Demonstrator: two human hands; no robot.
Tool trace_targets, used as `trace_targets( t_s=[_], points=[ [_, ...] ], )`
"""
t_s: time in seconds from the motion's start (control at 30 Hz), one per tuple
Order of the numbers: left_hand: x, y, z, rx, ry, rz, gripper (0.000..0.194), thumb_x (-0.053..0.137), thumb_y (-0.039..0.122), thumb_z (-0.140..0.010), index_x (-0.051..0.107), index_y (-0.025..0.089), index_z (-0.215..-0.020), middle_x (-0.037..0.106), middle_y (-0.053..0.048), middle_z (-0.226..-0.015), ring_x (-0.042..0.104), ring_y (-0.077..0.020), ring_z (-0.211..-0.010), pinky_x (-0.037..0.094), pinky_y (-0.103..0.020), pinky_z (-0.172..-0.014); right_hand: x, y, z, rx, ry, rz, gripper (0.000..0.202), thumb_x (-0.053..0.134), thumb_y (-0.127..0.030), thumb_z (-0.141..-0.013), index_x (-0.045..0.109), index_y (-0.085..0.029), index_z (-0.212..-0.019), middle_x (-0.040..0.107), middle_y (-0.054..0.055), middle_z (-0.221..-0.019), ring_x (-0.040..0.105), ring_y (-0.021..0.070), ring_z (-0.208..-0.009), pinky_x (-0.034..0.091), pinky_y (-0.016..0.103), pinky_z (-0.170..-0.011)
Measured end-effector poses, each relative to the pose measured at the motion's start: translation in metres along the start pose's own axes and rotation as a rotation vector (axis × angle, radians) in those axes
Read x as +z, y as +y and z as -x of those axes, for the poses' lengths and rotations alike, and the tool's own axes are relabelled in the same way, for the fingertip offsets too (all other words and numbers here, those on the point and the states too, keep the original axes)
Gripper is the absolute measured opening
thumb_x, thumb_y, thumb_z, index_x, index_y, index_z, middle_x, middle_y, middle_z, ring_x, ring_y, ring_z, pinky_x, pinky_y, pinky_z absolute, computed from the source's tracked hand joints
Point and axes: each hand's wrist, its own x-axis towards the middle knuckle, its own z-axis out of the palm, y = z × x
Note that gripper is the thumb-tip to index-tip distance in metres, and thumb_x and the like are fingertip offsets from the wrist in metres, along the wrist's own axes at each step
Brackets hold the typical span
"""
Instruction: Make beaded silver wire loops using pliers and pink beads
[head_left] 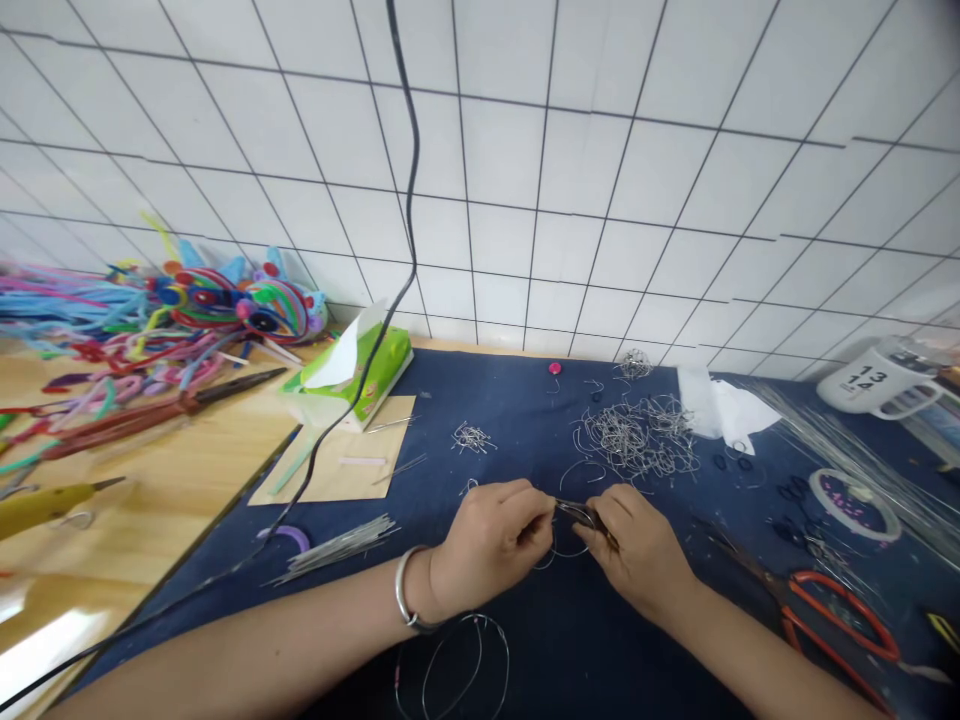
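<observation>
- Nearest the person: a thin wire coil (508, 660) lies on the dark blue cloth (555, 630), just in front of the left forearm.
- Right side, near: red-handled scissors (780, 587), beside the right forearm, presumably parked there to be in reach yet out of the way.
- Between the hands: a fine wire loop (572, 553), its curve bulging toward the person. No clear long axis in this loop.
- Left hand (495, 540): fingertips pinched narrow, apparently on the wire loop where it meets the tool; the exact contact is hidden. Seems meant to steady the wire.
- Right hand (637, 545): fingers wrapped close around small pliers (576, 510). Nose points left, slightly away from the person, at the left fingertips; long axis runs roughly across the body. Held so, I judge, to bring the nose square to the pinched wire. Gap between the jaws: cannot tell.
- Left of the hands: straight wires (341, 548) bundled roughly parallel, probably for easy picking.
- Beyond the hands: a tangled pile of bent wire pieces (637, 435), right of a smaller heap (473, 437), apparently kept apart as separate lots.
- Farther: green tissue pack (386, 365) left, white mug (851, 385) right.
- Farthest: tiled wall (502, 140).
</observation>
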Motion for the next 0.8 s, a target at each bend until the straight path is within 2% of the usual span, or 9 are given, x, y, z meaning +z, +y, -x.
trace_targets(
  t_s=[0.23,0.47,0.63,0.8],
  points=[
    [0.000,-0.001,0.002,0.045,-0.010,-0.086,0.014,0.046,0.009,-0.076,0.055,0.016,-0.066,0.048,0.002,-0.056,0.040,-0.0093,-0.053,0.032,-0.023,-0.051,0.000,-0.001,0.000,-0.006,0.004,-0.004,0.024,0.042,-0.033,-0.088,0.057,-0.015,-0.082,0.049,0.004,-0.071,0.047,0.0152,-0.068,0.040,0.028,-0.063],
    [0.001,0.000,0.003,0.034,-0.028,-0.045,0.015,0.047,0.009,-0.076,0.054,0.016,-0.064,0.047,0.002,-0.056,0.039,-0.0089,-0.052,0.032,-0.023,-0.050,-0.001,-0.003,0.000,-0.002,-0.007,-0.013,0.024,0.042,-0.032,-0.088,0.058,-0.015,-0.082,0.049,0.004,-0.070,0.048,0.0149,-0.067,0.040,0.027,-0.063],
    [-0.003,-0.005,-0.002,-0.006,-0.031,0.003,0.013,0.048,0.008,-0.076,0.059,0.015,-0.076,0.052,0.001,-0.060,0.044,-0.0088,-0.054,0.035,-0.022,-0.052,-0.005,0.004,-0.003,0.017,-0.022,0.056,0.022,0.043,-0.032,-0.087,0.057,-0.015,-0.083,0.050,0.006,-0.074,0.048,0.0170,-0.072,0.040,0.030,-0.066],
    [-0.011,-0.012,-0.010,0.010,-0.089,-0.105,0.018,0.045,0.010,-0.080,0.062,0.016,-0.085,0.057,-0.002,-0.067,0.051,-0.0115,-0.063,0.041,-0.025,-0.060,-0.013,0.017,-0.008,0.034,0.032,0.138,0.021,0.045,-0.033,-0.085,0.057,-0.016,-0.084,0.052,0.007,-0.077,0.049,0.0184,-0.075,0.040,0.031,-0.068]
  ],
)
